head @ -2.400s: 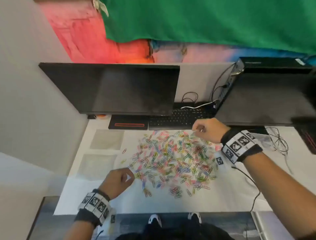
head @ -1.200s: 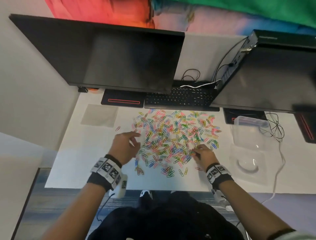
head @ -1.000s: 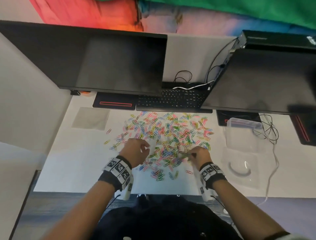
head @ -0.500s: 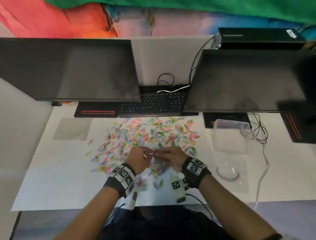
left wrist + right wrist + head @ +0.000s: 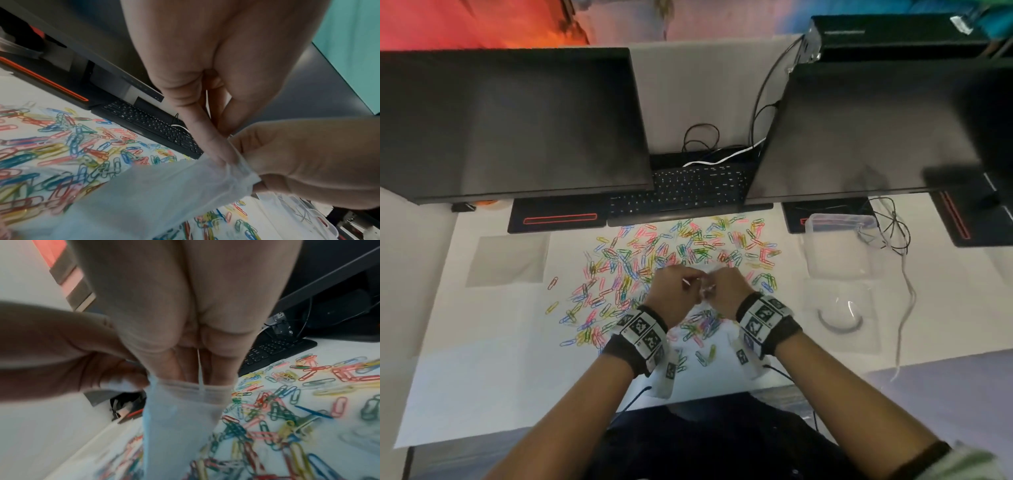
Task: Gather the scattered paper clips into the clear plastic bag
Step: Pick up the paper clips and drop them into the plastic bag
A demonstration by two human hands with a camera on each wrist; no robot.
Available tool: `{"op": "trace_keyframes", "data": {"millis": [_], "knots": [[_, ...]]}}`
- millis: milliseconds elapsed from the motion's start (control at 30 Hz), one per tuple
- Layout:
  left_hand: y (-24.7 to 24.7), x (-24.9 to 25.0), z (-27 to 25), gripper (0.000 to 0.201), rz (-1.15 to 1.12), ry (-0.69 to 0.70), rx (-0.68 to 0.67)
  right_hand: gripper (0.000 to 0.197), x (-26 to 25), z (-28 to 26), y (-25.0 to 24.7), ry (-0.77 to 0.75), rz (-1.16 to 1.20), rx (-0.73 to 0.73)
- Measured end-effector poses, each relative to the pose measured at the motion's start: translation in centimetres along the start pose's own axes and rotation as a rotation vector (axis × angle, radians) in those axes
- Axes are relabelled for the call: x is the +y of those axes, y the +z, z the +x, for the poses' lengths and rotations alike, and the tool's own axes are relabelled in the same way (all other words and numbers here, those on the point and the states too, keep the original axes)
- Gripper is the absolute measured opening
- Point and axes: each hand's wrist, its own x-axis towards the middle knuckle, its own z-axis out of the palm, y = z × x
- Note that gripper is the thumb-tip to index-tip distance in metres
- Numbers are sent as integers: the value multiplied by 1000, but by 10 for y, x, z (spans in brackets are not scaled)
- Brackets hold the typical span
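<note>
Several coloured paper clips [image 5: 654, 260] lie scattered over the white desk cover [image 5: 482, 377], in front of the keyboard. Above the near middle of the pile, both hands hold a small clear plastic bag [image 5: 703, 291]. My left hand [image 5: 690, 284] pinches one side of the bag's top edge [image 5: 236, 164]. My right hand [image 5: 714, 286] grips the other side, its fingers [image 5: 185, 366] at the bag's mouth [image 5: 185, 386]. The bag [image 5: 179, 418] hangs down toward the paper clips [image 5: 277, 410]. I cannot tell if any clips are inside it.
Two dark monitors [image 5: 517, 130] [image 5: 876, 130] overhang the back of the desk, with a black keyboard [image 5: 681, 195] between them. A clear plastic tub [image 5: 839, 246], its lid [image 5: 839, 315] and loose cables [image 5: 893, 233] sit at the right. A flat clear sheet [image 5: 506, 260] lies at the left.
My hands have come in from the two sides of the pile and met over its near middle. Both now hold the bag's top edge. The clips have not visibly moved.
</note>
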Motion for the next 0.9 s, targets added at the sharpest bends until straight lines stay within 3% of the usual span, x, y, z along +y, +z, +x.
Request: {"op": "trace_keyframes", "data": {"millis": [67, 133, 233, 300, 333, 400, 433, 500, 667, 800, 900], "knots": [[-3, 2, 0, 22, -12, 8, 21, 25, -1, -2, -7, -80, -75, -110], [-7, 2, 2, 23, -13, -2, 41, 27, 3, -6, -23, -114, 114, -100], [-12, -2, 7, 25, -24, -14, 101, 23, 30, -15, -45, -83, 512, 152], [-16, -4, 8, 25, -37, -12, 137, 22, 68, -14, -45, 29, 400, 284], [-17, -4, 8, 26, -36, -9, 148, 32, 87, -14, -41, 125, 255, 247], [-19, -5, 7, 26, -30, -10, 156, 75, 120, -16, -20, 253, 21, 29], [-19, -5, 7, 26, -29, -10, 162, 90, 130, -18, -7, 249, -26, -58], [-19, -4, 7, 25, -18, -9, 177, 99, 134, -22, 16, 141, -28, -123], [-16, -3, 7, 25, 7, -21, 198, 83, 107, -19, 46, -103, -110, -118], [-14, 1, 2, 25, 35, -21, 195, 50, 96, -14, 56, -187, -303, -9], [-12, 0, -1, 24, 18, -39, 183, 45, 102, -10, 59, -239, -392, -3]]}}
